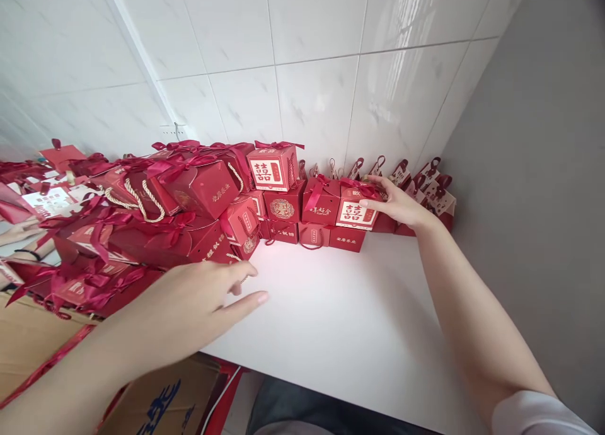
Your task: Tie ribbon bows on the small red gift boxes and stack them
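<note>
My right hand (394, 202) is on a red and white gift box (357, 213) at the right end of the stack's second layer. The thumb lies along the box's front and the fingers curve over its top and right side. In front of the left pile, my left hand (212, 299) hovers above the white table (321, 315), thumb and fingers apart, holding nothing. Red gift boxes (201, 186) with ribbons and rope handles form the pile beside it. One more patterned box (273, 168) tops the middle stack.
Smaller red boxes with loop handles (435, 186) stand behind, by the grey side wall (534, 170). White wall tiles (316, 101) rise behind the table. Cardboard boxes (174, 397) sit below its front edge. Another person's hand (21, 230) shows at far left.
</note>
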A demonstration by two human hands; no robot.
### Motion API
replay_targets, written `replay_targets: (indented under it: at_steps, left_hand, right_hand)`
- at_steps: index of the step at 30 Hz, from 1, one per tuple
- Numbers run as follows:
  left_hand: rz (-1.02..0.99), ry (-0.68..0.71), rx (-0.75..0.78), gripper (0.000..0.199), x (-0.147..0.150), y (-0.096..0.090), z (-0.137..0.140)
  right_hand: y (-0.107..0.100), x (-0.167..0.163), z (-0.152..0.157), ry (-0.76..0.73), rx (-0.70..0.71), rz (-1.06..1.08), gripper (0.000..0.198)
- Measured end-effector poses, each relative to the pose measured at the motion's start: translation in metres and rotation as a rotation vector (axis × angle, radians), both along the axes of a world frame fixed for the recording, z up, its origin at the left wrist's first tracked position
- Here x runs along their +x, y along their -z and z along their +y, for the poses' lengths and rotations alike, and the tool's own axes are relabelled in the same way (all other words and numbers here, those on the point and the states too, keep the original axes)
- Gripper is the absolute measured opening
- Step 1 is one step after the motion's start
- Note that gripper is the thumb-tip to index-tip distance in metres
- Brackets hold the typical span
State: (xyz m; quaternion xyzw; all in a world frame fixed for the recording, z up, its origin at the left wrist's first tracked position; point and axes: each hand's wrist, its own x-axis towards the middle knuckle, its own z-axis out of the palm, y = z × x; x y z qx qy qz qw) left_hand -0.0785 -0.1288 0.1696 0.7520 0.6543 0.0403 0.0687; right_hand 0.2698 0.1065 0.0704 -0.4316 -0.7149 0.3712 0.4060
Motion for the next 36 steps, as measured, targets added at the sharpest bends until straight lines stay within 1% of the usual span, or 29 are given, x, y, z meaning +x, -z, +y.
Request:
replay_targets:
  at_steps: [2,4,6,7,9,12,14,16,18,19,20,22,23,25,26,27,29,31,33,36]
  left_hand:
    - [-0.081,0.15,-0.224,0.043,0.015,0.006,0.032]
    - [-0.197,0.261,-0.359,0.042,0.026,0.016,0.064]
    - [-0.336,0.342,-0.391,0.038,0.033,0.029,0.091]
    - [-0.382,0.355,-0.398,0.037,0.034,0.036,0.102]
    - [-0.459,0.356,-0.42,0.036,0.035,0.052,0.12]
    - [-0.65,0.286,-0.451,0.038,0.032,0.08,0.14]
    - [-0.775,0.242,-0.444,0.042,0.029,0.101,0.151]
    - [-0.862,0.212,-0.377,0.048,0.027,0.123,0.161]
    - [-0.951,0.2,-0.298,0.053,0.026,0.143,0.17]
    - [-1.014,0.199,-0.275,0.056,0.025,0.152,0.172]
    - [-1.08,0.204,-0.27,0.06,0.024,0.161,0.174]
    - [-1.181,0.202,-0.271,0.067,0.021,0.173,0.176]
    - [-1.204,0.192,-0.271,0.07,0.019,0.177,0.176]
    - [-1.196,0.175,-0.257,0.071,0.014,0.181,0.174]
    - [-1.172,0.175,-0.25,0.069,0.012,0.181,0.174]
    - [-1.145,0.186,-0.244,0.066,0.01,0.179,0.173]
    - [-1.08,0.228,-0.255,0.058,0.006,0.173,0.173]
    - [-1.035,0.274,-0.281,0.058,0.003,0.166,0.172]
    - [-1.032,0.341,-0.367,0.064,-0.001,0.159,0.17]
    - [-0.967,0.429,-0.55,0.083,-0.007,0.15,0.165]
  right_hand:
    - [-0.002,0.001,0.003,-0.027,-0.025,-0.031,0.092]
    - [-0.003,0.002,0.006,-0.006,-0.031,-0.059,0.095]
    - [-0.003,0.003,0.007,0.066,-0.014,-0.087,0.097]
    - [-0.003,0.005,0.005,0.113,-0.001,-0.101,0.097]
    - [-0.007,0.012,-0.002,0.198,0.029,-0.123,0.097]
    - [-0.021,0.026,-0.026,0.257,0.097,-0.152,0.096]
    - [-0.032,0.03,-0.046,0.202,0.118,-0.179,0.094]
    - [-0.037,0.023,-0.065,0.066,0.111,-0.169,0.09]
    - [-0.029,0.002,-0.078,-0.134,0.057,-0.176,0.091]
    - [-0.019,-0.012,-0.082,-0.228,0.027,-0.177,0.092]
    - [-0.006,-0.027,-0.085,-0.28,0.032,-0.174,0.094]
    - [0.026,-0.056,-0.087,-0.256,0.121,-0.168,0.101]
    - [0.044,-0.068,-0.087,-0.226,0.167,-0.144,0.104]
    - [0.074,-0.084,-0.086,-0.211,0.212,-0.096,0.103]
    - [0.085,-0.087,-0.085,-0.203,0.211,-0.058,0.097]
    - [0.094,-0.088,-0.085,-0.207,0.194,-0.007,0.084]
    - [0.104,-0.086,-0.085,-0.171,0.166,0.111,0.06]
    - [0.108,-0.082,-0.087,-0.088,0.158,0.201,0.045]
    - [0.111,-0.079,-0.089,-0.007,0.145,0.231,0.039]
    - [0.116,-0.078,-0.095,0.021,0.099,0.205,0.037]
